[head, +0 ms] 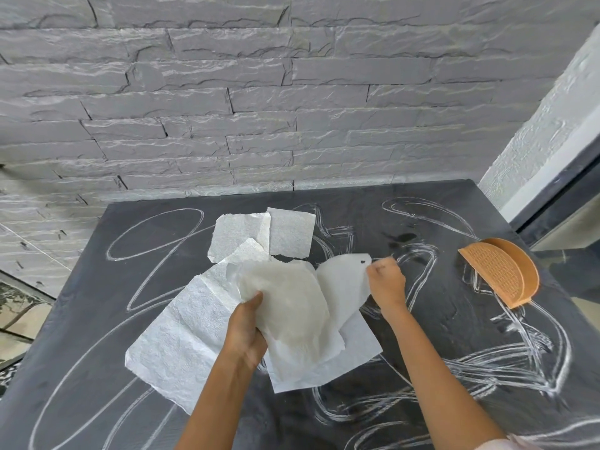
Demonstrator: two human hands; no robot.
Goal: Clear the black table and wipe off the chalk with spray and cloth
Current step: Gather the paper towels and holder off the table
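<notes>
The black table (97, 368) is covered in white chalk loops and scribbles (506, 362). Several white paper towel sheets lie at its middle, one big sheet (181, 336) flat at the left and two smaller ones (259, 235) farther back. My left hand (246, 332) is shut on a crumpled greyish sheet (289, 303), lifted above the pile. My right hand (386, 280) pinches the edge of a smooth white sheet (341, 284) beside it. No spray bottle or cloth is in view.
An orange napkin holder (500, 271) with a woven face stands at the table's right edge. A grey stone wall (259, 108) runs along the far side. The table's left edge drops to a tiled floor (19, 313).
</notes>
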